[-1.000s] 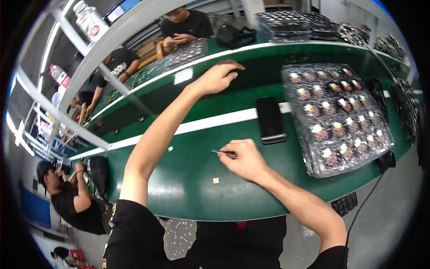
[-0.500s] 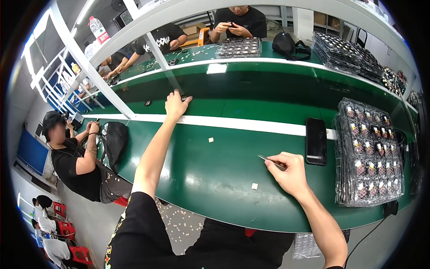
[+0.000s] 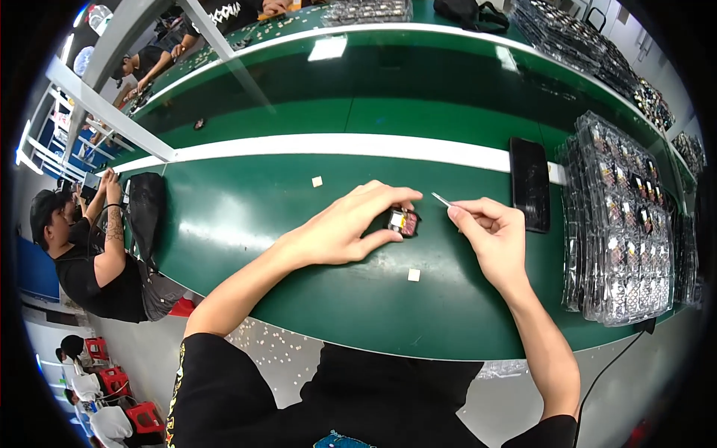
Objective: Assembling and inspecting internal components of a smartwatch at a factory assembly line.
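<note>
Hands: two, apart, near each other over the middle of the green table. My left hand: thumb and fingers clamped about one small dark module, patched white, yellow and pink; whether it touches the tabletop I cannot quite tell. My right hand: pinching slim metal tweezers, points clear of the module. One cream square, between the module and the table's near edge. A second cream square, farther off and leftward, near the white strip. Toward the table's right end: one black phone, partly across the strip; beside it, a stack of clear trays. Left end: one black bag, near a seated person in black.
</note>
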`<state>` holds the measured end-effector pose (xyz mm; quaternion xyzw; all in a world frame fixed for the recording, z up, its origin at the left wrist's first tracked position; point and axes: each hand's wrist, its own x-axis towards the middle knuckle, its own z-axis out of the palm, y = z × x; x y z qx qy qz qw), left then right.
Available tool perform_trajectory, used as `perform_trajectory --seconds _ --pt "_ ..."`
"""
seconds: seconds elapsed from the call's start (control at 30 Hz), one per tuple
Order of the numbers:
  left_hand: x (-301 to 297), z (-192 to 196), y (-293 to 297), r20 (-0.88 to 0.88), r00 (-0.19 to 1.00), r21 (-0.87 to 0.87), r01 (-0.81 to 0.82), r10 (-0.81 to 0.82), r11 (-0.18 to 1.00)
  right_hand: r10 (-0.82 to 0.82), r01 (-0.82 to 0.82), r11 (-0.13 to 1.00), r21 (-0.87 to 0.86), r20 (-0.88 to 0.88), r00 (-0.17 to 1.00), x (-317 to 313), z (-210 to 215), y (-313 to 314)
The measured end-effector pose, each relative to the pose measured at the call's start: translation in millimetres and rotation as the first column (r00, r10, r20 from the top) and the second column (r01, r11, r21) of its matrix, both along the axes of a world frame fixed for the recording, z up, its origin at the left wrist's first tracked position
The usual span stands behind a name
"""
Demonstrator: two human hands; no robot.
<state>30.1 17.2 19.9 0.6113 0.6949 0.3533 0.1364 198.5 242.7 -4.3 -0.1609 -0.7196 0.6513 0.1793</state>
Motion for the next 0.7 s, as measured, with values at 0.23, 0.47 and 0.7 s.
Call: perform_trajectory --seconds 0.23,0.47,0.7 --pt "-0.8 -13.8 3.5 -0.087 0.996 0.059 0.007 -0.001 0.998 0.026 -0.025 0.998 0.051 -0.019 0.999 -1.7 3.4 -2.6" --pt "-2.5 -18.6 -3.0 -0.166 0.986 0.009 0.029 -0.027 1.000 0.038 -0.037 0.998 0.055 -0.002 0.999 1.7 6.8 -9.5" --pt "-2.8 -14.1 -3.8 -0.044 0.999 -0.043 0.005 -0.007 0.999 0.116 -0.110 0.981 0.161 -0.029 0.993 6.5 8.1 -13.3"
